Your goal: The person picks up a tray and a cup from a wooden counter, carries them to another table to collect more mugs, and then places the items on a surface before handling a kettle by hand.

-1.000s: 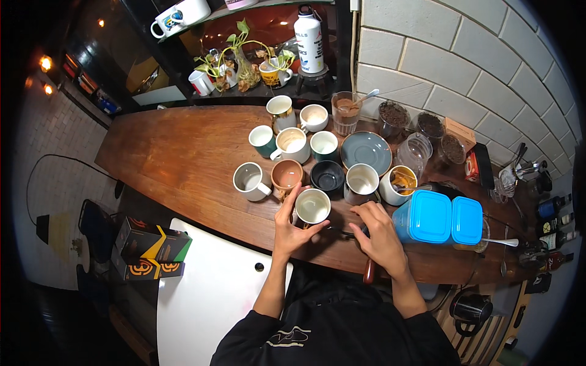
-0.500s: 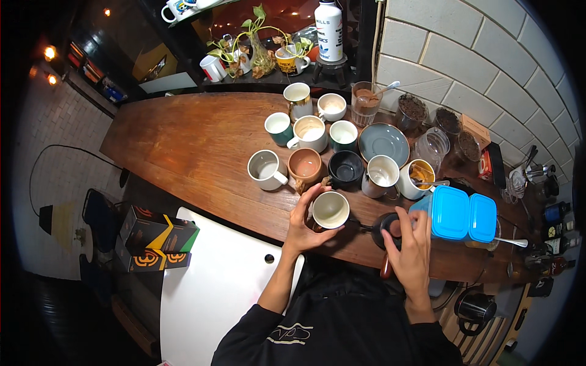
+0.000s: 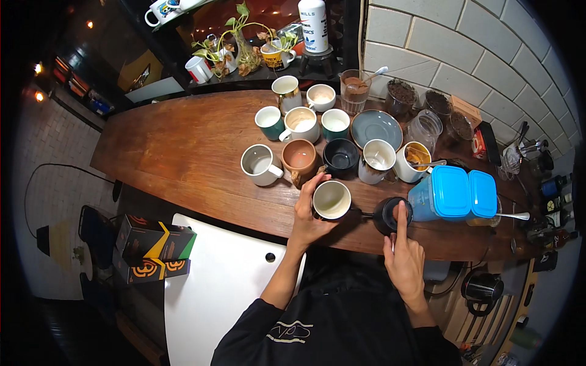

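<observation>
My left hand (image 3: 309, 221) is closed around the left side of a cup (image 3: 332, 200) with a pale inside, near the counter's front edge. The cup looks upright, with its mouth toward me. To its right is a black round-headed tool (image 3: 384, 218), with a thin dark rod between it and the cup. My right hand (image 3: 406, 261) is curled over the tool's near side, where its reddish-brown handle is mostly hidden. The index finger stretches forward onto the head. Just beyond stand a brown cup (image 3: 299, 155), a black cup (image 3: 340, 157) and a tall pale mug (image 3: 378, 160).
The wooden counter (image 3: 183, 143) holds several more cups and a grey-blue saucer (image 3: 376, 130). Blue-lidded containers (image 3: 452, 190) stand close to my right hand. Glasses of dark grounds (image 3: 401, 97) line the tiled wall. A white board (image 3: 226, 293) lies below left, beside dark boxes (image 3: 155, 244).
My right hand has come down and back from over the round head, and its fingers have curled in, with the index finger extended. My left hand still holds the cup. The view has shifted slightly.
</observation>
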Demonstrator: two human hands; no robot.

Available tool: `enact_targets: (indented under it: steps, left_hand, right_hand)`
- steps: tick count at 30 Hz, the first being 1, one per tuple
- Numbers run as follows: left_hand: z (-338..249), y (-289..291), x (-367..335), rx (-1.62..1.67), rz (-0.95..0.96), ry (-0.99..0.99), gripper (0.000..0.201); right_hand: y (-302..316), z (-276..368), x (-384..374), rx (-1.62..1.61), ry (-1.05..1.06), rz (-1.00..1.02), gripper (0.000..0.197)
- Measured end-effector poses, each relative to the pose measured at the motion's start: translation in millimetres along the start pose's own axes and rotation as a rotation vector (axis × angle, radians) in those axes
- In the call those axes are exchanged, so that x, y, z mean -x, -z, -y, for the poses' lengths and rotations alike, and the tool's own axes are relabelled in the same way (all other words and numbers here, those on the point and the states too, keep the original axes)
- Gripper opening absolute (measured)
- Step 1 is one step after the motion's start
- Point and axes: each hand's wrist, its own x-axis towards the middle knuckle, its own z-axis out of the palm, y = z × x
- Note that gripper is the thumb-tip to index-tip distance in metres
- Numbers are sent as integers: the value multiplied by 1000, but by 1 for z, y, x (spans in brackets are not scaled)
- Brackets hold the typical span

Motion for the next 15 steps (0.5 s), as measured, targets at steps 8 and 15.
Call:
enact_targets:
  steps: [8, 15]
  left_hand:
    - [-1, 14, 9, -111, -32, -168, 72]
    - [-12, 33, 20, -144, -14, -215, 67]
  right_hand:
    - [-11, 12, 6, -207, -112, -97, 70]
    - [-24, 5, 6, -280, -46, -252, 69]
